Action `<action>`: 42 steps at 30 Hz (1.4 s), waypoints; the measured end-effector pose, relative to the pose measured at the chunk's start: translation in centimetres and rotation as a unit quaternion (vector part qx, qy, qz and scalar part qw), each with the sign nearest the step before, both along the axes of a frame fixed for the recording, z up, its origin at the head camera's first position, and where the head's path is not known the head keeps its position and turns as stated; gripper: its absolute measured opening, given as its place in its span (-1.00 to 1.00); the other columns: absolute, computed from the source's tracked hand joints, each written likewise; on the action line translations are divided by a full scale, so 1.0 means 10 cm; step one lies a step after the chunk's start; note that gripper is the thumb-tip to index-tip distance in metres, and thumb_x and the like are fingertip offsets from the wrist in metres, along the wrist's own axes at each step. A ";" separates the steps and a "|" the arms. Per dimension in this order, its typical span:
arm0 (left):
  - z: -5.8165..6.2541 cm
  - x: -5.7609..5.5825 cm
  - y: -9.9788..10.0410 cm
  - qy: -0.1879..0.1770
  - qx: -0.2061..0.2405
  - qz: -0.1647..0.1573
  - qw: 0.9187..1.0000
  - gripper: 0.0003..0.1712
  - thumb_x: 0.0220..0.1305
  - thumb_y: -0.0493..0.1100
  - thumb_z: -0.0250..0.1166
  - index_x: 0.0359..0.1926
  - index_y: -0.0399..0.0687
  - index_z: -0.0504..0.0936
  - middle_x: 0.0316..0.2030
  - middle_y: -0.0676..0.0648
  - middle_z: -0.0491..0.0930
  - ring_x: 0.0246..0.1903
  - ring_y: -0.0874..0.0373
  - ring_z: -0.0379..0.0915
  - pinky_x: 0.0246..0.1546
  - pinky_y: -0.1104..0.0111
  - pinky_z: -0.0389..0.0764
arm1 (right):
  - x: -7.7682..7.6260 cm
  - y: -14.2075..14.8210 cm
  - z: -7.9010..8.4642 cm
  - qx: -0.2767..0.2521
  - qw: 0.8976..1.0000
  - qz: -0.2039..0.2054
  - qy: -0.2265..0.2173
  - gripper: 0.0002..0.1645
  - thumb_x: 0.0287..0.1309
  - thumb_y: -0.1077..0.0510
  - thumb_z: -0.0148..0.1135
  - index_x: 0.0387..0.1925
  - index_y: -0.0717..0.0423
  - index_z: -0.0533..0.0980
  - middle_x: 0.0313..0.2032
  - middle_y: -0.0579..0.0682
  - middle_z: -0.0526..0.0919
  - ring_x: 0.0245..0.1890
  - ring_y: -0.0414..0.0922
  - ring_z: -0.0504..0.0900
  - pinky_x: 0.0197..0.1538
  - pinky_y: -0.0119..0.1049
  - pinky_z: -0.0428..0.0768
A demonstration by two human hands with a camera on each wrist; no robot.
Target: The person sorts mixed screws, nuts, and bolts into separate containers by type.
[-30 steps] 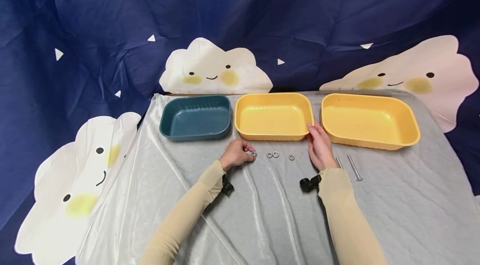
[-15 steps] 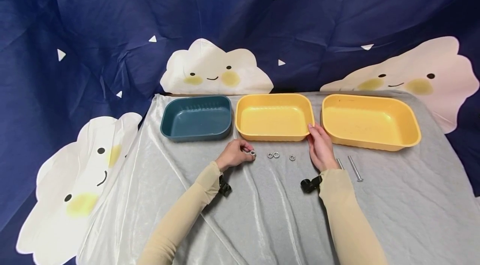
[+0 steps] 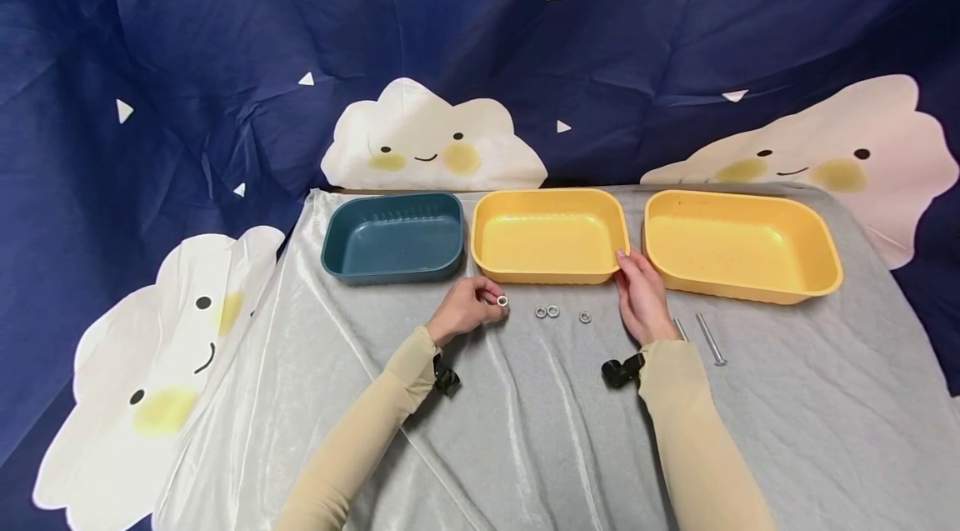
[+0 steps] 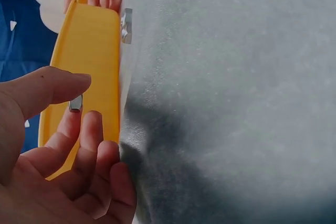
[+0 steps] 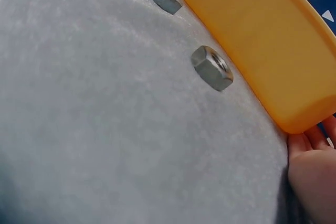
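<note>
My left hand (image 3: 467,308) pinches a small silver hex nut (image 4: 76,102) between thumb and forefinger, its other fingers loosely curled below. The nut is held in front of the middle yellow bin (image 3: 550,276), near that bin's front left corner. My right hand (image 3: 643,294) touches the front right corner of the same bin, fingers fairly straight along its side. On the cloth between the hands lie a pair of hex nuts (image 3: 552,312) side by side and a single hex nut (image 5: 212,68) closer to the right hand.
A dark teal bin (image 3: 393,274) stands at the left and a larger yellow bin (image 3: 742,288) at the right. Right of the right wrist lies a long bolt (image 3: 710,339); another rod-like piece (image 3: 679,328) is partly hidden by the sleeve. Grey cloth (image 3: 525,431) covers the table.
The left hand has raised the pinched nut slightly and shifted a little left, turning its hole toward the head camera. The right hand has kept its place at the bin corner.
</note>
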State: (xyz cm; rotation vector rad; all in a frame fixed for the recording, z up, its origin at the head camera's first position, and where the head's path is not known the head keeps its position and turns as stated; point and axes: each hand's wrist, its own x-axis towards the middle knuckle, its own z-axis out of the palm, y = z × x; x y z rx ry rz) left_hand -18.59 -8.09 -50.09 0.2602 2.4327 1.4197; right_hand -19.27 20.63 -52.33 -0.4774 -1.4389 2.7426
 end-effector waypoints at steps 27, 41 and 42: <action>0.27 -0.02 0.00 0.091 0.028 0.035 0.995 -0.82 0.02 -0.28 0.41 -0.29 -0.12 0.65 -0.46 -0.07 0.66 -0.52 0.29 0.44 -0.43 0.48 0.41 | -0.02 0.01 -0.01 -0.021 1.000 -0.007 -0.003 -0.37 0.28 0.16 0.19 0.32 0.19 0.26 0.22 -0.10 0.36 0.33 -0.21 0.25 0.44 -0.36 0.15; 0.37 -0.03 0.06 0.079 0.060 0.047 0.994 -0.80 0.07 -0.28 0.43 -0.24 -0.19 0.64 -0.42 -0.21 0.65 -0.52 0.25 0.41 -0.46 0.51 0.37 | -0.01 0.01 -0.01 -0.015 1.000 -0.003 -0.004 -0.36 0.27 0.15 0.21 0.33 0.19 0.26 0.23 -0.10 0.36 0.33 -0.21 0.25 0.44 -0.36 0.15; 0.37 -0.03 0.06 0.079 0.061 0.048 0.994 -0.80 0.07 -0.28 0.42 -0.24 -0.19 0.64 -0.42 -0.21 0.65 -0.53 0.26 0.41 -0.46 0.50 0.37 | -0.02 0.01 -0.02 -0.015 1.000 -0.004 -0.005 -0.36 0.27 0.15 0.21 0.32 0.19 0.26 0.24 -0.10 0.36 0.33 -0.21 0.25 0.43 -0.36 0.15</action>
